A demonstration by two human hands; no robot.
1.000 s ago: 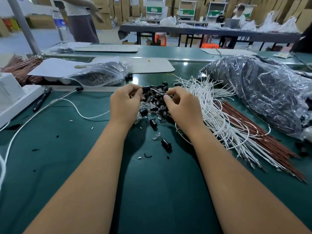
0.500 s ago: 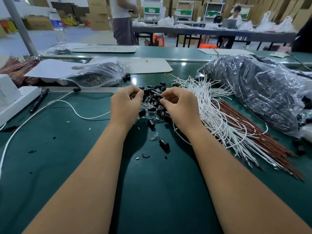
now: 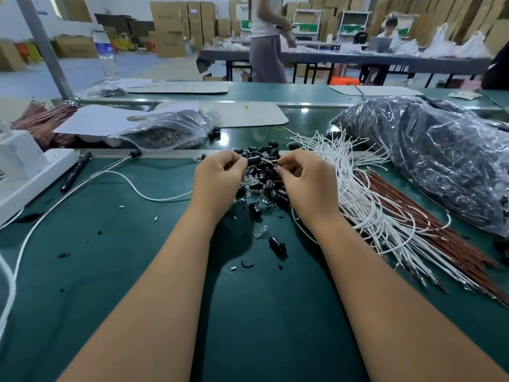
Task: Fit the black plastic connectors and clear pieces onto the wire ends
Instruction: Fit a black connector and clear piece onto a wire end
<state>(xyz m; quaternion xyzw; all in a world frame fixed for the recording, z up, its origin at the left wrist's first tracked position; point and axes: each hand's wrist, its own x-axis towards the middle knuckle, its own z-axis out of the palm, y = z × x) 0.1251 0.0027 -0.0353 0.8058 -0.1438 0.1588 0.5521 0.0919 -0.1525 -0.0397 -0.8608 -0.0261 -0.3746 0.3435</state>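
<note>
Both hands work over a heap of black plastic connectors (image 3: 261, 172) mixed with small clear pieces (image 3: 252, 186) on the green desk (image 3: 124, 244). The left hand (image 3: 217, 179) has thumb and fingers pinched together on one black connector (image 3: 254, 160), held just above the heap. The right hand (image 3: 304, 180) is also pinched closed, on a thin white wire end (image 3: 268, 161) that runs across the short gap toward the connector in the left hand; whether the wire tip has entered the connector cannot be told. Nearer the person, apart from the heap, lie a loose black connector (image 3: 255, 209), a single clear piece (image 3: 261, 231) and another black connector (image 3: 276, 244) just beside it, with small black and white scraps scattered around. To the right of the right hand a spread bundle of white wires (image 3: 366, 199) fans across the desk, and a bundle of reddish-brown wires (image 3: 429, 230) lies against its far side. Beyond those sits a large clear plastic bag (image 3: 440, 155) filled with dark parts. At the far left of the heap a smaller clear bag (image 3: 168, 130) rests partly under a white sheet (image 3: 96, 119). A single white wire (image 3: 132, 183) curves over the desk to the left of the left hand, near a black pen (image 3: 75, 172) and a white box (image 3: 24, 172).
</note>
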